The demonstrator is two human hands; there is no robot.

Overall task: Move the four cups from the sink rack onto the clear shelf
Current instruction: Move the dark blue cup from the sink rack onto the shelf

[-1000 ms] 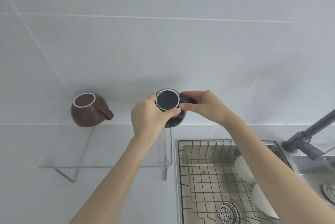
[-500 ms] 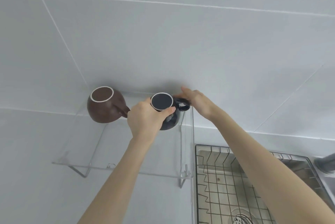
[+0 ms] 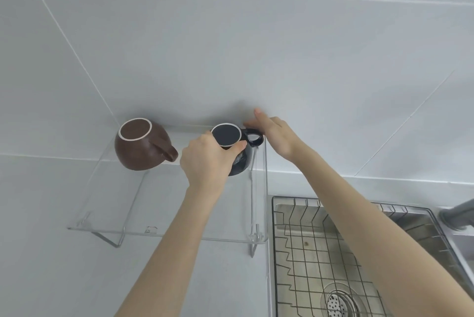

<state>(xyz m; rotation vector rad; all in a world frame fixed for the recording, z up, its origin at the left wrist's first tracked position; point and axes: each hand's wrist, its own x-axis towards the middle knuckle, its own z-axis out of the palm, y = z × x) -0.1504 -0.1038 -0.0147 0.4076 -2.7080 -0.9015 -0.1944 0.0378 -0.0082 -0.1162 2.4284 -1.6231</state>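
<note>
Clear shelf (image 3: 159, 204) mounted against tiled wall (image 3: 230, 47), occupying centre-left of frame. Brown cup (image 3: 139, 146) inverted on shelf at left of centre, pale-ringed base up, handle pointing toward frame centre. Black cup (image 3: 237, 148) inverted at right rear corner of shelf, just beside the shelf's right edge, flat base up, handle pointing right. Well apart from brown cup. Contact between black cup's rim and shelf surface hidden by the hand; cannot tell if fully set down. Left hand (image 3: 207, 163) at frame centre, fingers and thumb clamped around black cup's body just below its base. Right hand (image 3: 275, 134) right of centre, fingers spread and extended, released, lying against or just beside the cup's handle; actual touch not determinable. Both forearms entering from bottom of frame. Sink rack (image 3: 307, 252) at lower right, wire grid over a steel basin, drain (image 3: 339, 304) visible at bottom. No cups visible in the part of the rack in frame. Grey faucet (image 3: 459, 214) partly visible at right edge.
</note>
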